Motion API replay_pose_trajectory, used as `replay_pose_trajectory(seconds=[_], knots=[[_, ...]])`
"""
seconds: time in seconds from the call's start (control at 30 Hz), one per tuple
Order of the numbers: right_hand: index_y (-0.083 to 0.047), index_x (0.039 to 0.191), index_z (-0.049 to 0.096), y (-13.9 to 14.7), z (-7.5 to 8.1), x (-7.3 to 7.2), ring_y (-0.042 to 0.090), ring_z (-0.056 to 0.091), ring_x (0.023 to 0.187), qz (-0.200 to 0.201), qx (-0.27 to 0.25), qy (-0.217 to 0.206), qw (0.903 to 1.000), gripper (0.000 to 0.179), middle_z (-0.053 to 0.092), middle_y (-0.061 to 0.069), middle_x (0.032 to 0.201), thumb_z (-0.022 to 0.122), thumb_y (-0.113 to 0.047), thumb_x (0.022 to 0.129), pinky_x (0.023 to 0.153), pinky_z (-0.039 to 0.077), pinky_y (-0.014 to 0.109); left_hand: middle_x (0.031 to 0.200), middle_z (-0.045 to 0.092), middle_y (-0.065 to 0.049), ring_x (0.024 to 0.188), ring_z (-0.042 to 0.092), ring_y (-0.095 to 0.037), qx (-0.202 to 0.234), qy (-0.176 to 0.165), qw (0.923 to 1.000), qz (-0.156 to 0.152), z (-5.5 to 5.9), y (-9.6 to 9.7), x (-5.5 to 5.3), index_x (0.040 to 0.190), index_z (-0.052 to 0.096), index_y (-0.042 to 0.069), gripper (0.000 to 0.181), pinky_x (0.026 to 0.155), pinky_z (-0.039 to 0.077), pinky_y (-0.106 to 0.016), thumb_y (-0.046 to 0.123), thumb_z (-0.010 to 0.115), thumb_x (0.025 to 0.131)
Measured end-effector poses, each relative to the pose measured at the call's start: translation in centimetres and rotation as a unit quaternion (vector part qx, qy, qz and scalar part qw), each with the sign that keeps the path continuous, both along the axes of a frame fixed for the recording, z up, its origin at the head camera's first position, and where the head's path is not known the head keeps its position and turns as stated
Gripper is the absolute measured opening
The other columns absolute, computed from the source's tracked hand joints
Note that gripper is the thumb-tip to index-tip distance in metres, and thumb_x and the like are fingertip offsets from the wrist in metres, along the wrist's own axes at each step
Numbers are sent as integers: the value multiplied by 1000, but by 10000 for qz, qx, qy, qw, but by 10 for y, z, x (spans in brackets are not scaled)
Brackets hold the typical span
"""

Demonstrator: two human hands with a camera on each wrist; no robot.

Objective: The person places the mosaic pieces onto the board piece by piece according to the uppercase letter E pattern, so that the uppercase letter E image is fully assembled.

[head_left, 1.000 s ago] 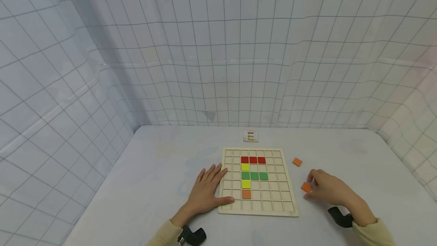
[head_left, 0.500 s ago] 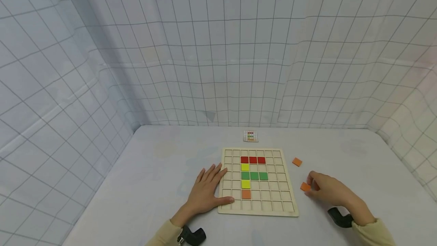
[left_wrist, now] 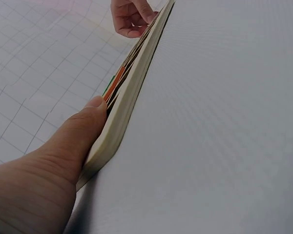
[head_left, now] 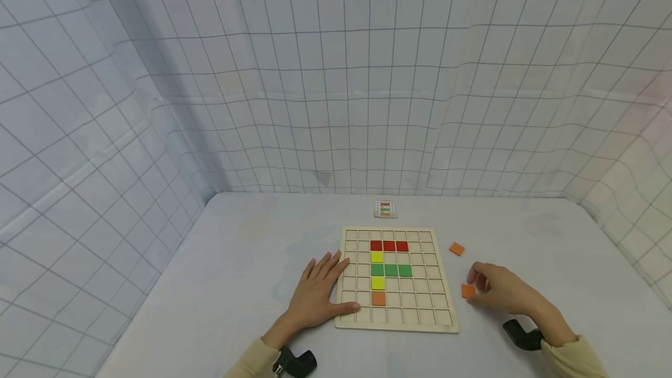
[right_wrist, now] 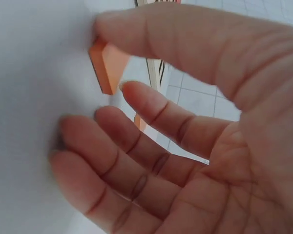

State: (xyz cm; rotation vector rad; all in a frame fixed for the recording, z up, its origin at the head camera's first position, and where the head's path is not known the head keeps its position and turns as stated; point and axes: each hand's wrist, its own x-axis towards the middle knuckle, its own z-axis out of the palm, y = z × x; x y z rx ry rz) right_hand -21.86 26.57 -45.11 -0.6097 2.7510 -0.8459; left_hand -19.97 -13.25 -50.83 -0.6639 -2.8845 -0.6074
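My left hand lies flat with fingers spread over the left edge of a wooden grid board. Its thumb presses on the board's near corner area. Beyond the board's right side, my right hand pinches an orange square tile at the tabletop, thumb at one edge and index fingertip at the other. The remaining fingers curve loosely beside it. Another orange tile lies apart, farther back. Set in the board are red tiles, yellow tiles, green tiles and one orange tile.
Behind the board lies a small card printed with a coloured grid pattern. White cloth covers the table. Grid-lined curtains stand at the back and both sides.
The orange tile under my right hand has turned and shifted slightly toward the board. My right fingers have moved a little left with it. My left hand and the board stay still.
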Motion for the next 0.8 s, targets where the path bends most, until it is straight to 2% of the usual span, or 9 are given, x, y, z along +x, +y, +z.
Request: replay_pose_trajectory(seconds=[0.17,0.37,0.6,0.7,0.8], knots=[[-10,87,57,-1,-2,0,14,45,70,-4,-28,-1,10000,23,49,-2,78,78,-15,78,57,39,27,156,21,-3,143,12,-22,-7,-1,10000,-3,-1,0,0,150,31,19,95,112,4,-48,76,51,77],[-12,86,55,-3,-1,-1,16,47,68,-61,-268,-170,9995,26,52,-1,77,79,-10,75,55,40,27,155,22,-3,142,13,-22,-46,34,10000,18,-2,1,0,150,32,18,95,112,5,-48,77,51,77],[-14,84,56,-8,-4,-2,9,47,63,-51,-574,174,9982,22,52,-5,71,76,-21,81,53,39,24,155,22,-3,142,13,-23,-33,19,10000,-4,-1,1,0,150,31,19,95,112,5,-48,77,51,77],[-13,85,58,-16,-5,-1,8,47,62,-215,-829,307,9958,19,52,-5,70,75,-22,83,53,40,23,155,22,-3,142,13,-23,-40,41,10000,-3,0,1,0,150,31,18,95,112,6,-49,77,51,77],[-10,88,61,-26,-7,0,9,50,62,-387,-1250,262,9911,18,55,-3,72,75,-20,83,53,43,23,155,22,-3,142,13,-23,-59,54,10000,1,0,1,-1,150,31,18,96,112,6,-49,76,51,77]])
